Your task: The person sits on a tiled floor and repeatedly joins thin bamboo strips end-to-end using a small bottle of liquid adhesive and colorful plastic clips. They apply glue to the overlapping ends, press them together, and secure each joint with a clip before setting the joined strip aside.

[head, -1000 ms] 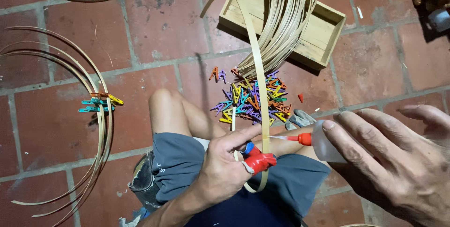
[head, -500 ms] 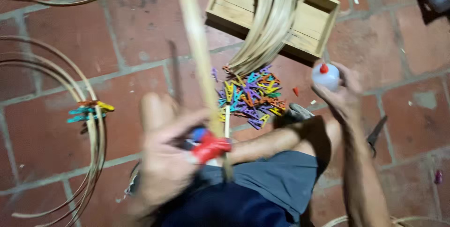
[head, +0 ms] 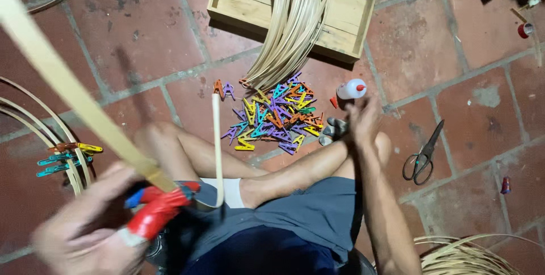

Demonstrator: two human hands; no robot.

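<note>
now left hand (head: pixel 85 235) gripping bamboo strip (head: pixel 68 90) — right hand (head: pixel 363 119) by glue bottle (head: pixel 351 89)

Pale tan flat bamboo strip (head: pixel 68 90), red-and-blue plastic clip (head: pixel 159 207) clamped at its end. A heap of small plastic clothespins (head: pixel 272 119) was purple, yellow, orange and teal. White squeeze bottle with a red cap (head: pixel 352 88). Black-handled scissors (head: pixel 423 155) lay on the reddish-brown brick floor (head: pixel 142 42). Shallow wooden box (head: pixel 244 8) was light yellow-brown.
</note>
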